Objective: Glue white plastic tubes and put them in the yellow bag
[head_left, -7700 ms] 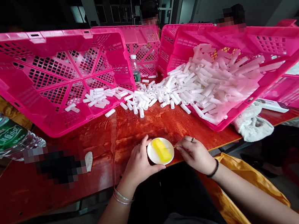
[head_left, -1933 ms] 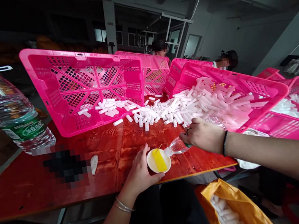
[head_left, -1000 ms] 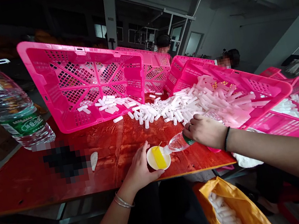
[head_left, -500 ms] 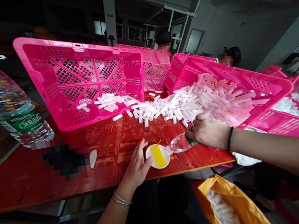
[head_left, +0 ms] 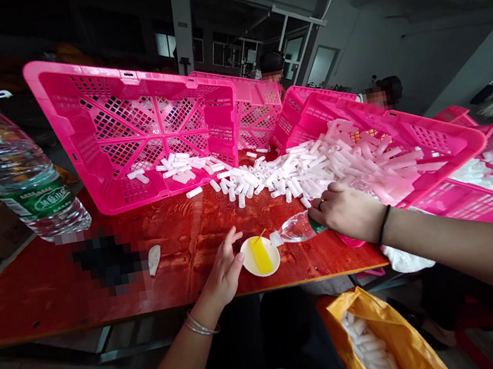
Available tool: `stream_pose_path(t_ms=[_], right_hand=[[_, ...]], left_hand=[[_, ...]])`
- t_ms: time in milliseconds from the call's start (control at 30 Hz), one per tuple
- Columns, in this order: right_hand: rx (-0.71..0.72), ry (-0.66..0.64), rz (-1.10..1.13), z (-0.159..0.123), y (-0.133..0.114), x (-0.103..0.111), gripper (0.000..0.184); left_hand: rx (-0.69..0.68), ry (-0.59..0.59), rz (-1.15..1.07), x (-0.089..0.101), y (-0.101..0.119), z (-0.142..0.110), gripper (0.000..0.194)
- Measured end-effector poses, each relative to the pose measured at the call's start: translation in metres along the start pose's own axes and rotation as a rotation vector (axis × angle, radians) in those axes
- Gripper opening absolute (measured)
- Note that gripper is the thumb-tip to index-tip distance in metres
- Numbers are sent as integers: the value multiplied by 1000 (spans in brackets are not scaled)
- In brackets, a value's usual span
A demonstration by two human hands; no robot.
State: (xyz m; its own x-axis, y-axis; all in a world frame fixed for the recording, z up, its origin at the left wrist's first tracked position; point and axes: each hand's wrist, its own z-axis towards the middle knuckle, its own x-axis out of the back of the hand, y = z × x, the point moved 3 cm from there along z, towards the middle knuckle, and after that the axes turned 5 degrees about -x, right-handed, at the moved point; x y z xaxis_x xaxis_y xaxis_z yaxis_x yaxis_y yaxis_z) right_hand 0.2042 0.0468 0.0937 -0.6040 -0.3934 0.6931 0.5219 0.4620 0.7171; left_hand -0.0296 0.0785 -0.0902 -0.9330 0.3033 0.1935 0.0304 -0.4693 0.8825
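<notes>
A small white dish (head_left: 260, 256) with a yellow sponge in it sits at the near edge of the red table (head_left: 181, 247). My left hand (head_left: 224, 271) rests beside the dish on its left, fingers spread and loose. My right hand (head_left: 345, 212) grips a small clear water bottle (head_left: 293, 229) tipped on its side, mouth over the dish's right rim. A thin stick leans in the dish.
A pile of white tubes (head_left: 301, 168) spills from tilted pink crates (head_left: 142, 133) across the table. A large water bottle (head_left: 10, 169) stands at far left. An orange bag (head_left: 379, 339) with tubes hangs below the table. Two people sit behind the crates.
My right hand took the small bottle and tipped it over the dish. My left hand, earlier cupping the dish, has let go and lies beside it with fingers apart.
</notes>
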Motion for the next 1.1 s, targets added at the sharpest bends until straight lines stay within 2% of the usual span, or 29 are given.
stream_pose_path(t_ms=[367,500,833,1100], right_hand=[[-39,79,-110,-3,2,0,17],[-47,100,-81,-3,2,-4,20],[12,-27,-2,7,-4,-11,14],[30,-13,-14,7,-1,-13,12]], left_hand=[[27,21,-29,-1,0,0,55],[29,58,-60,-1,-4,0,57],[22,70,-82,0,-5,0,56],[14,63,-105,0,-5,-1,56]])
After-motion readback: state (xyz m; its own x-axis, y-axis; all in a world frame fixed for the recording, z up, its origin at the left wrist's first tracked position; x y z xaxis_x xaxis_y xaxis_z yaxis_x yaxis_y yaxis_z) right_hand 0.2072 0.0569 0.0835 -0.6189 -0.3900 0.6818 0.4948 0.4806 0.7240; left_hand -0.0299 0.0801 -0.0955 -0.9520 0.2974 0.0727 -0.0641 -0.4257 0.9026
